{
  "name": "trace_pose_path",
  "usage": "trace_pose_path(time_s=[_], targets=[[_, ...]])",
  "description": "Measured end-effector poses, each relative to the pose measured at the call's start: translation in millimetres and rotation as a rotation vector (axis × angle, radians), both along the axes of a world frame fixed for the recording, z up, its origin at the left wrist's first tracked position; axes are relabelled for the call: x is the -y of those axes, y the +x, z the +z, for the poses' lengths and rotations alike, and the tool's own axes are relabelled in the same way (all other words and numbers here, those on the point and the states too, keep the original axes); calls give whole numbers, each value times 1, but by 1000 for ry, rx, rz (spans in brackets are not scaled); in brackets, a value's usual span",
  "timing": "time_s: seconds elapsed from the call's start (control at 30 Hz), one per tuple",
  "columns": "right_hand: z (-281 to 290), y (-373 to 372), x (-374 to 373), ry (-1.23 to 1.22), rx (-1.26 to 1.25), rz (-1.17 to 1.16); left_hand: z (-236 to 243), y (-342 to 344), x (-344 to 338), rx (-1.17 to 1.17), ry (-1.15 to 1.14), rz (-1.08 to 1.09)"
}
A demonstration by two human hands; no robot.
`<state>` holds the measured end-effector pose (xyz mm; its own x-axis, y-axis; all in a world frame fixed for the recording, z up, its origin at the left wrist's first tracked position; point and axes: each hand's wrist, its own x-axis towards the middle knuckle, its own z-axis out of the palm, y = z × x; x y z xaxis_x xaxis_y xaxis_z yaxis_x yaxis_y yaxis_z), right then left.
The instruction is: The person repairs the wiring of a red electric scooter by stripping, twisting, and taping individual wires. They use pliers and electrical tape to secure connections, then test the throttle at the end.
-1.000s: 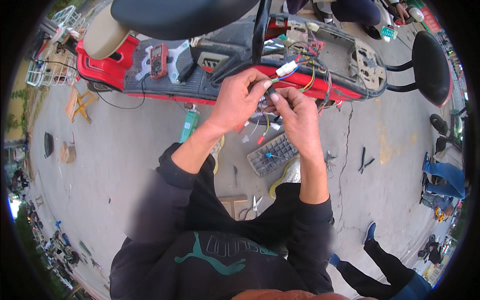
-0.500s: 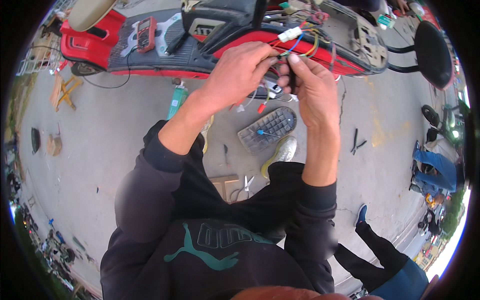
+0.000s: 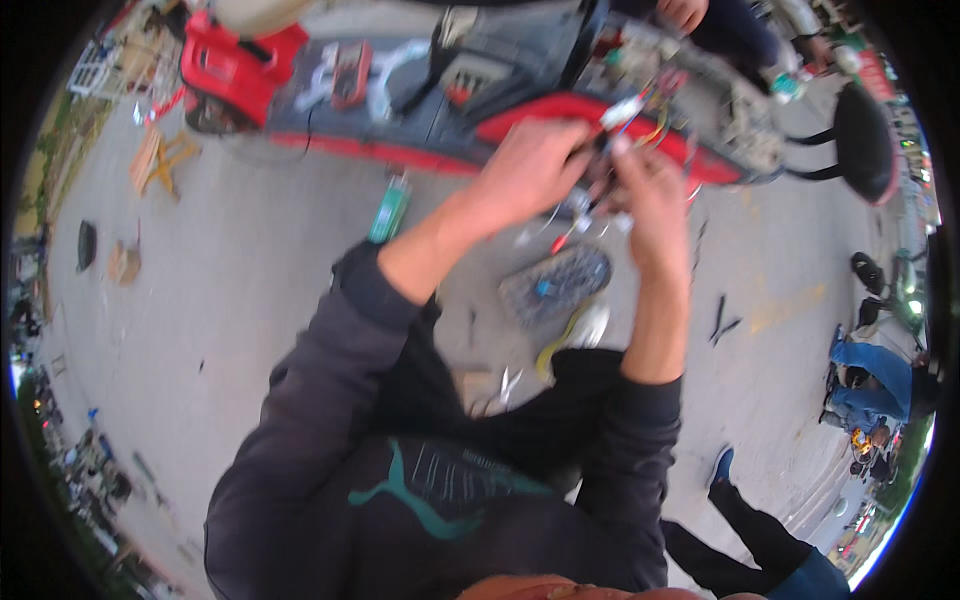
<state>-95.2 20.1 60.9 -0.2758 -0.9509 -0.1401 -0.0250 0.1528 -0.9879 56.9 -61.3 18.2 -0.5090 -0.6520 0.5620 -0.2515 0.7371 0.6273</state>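
My left hand (image 3: pixel 528 172) and my right hand (image 3: pixel 655 200) are close together over the side of a red and black scooter (image 3: pixel 395 153). Both have their fingers pinched on thin wires between them; motion blurs the exact grip. A white plug connector (image 3: pixel 622 112) with coloured wires sits just beyond my fingertips. Below the hands dangle loose leads, one ending in a red connector (image 3: pixel 559 243). A dark gridded panel (image 3: pixel 520 298) lies on the ground underneath, with a small blue-handled tool (image 3: pixel 544 288) on it.
A red multimeter (image 3: pixel 351 75) rests on the scooter's floorboard. Around me on the ground are a green box (image 3: pixel 389 210), scissors (image 3: pixel 508 388), pliers (image 3: pixel 722 322) and a yellow stool (image 3: pixel 175 163). Another person's hand (image 3: pixel 685 12) is across the scooter; its mirror (image 3: pixel 868 140) juts out right.
The whole view has shifted, so the scooter and my hands appear further right and slightly lower, and it is blurred. Another person's hand now shows at the top. My hands stay together at the wires.
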Motion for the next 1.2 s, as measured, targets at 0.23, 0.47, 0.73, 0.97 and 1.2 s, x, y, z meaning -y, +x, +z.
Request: trace_pose_path(time_s=[0.23,0.47,0.73,0.97,1.2], targets=[[-3,11,3,-40,-543,45,3,2,-10,6,-11,108],[11,5,4,21,-204,32,3,-9,-13,-90,108,158],[-20,6,4,-177,197,-147,2,-7,-14,-119,3,126],[-22,2,4,-90,161,-117,3,-7,-16,-156,11,171],[-20,5,6,-168,670,-20,7,-16,-18,-280,220,94]])
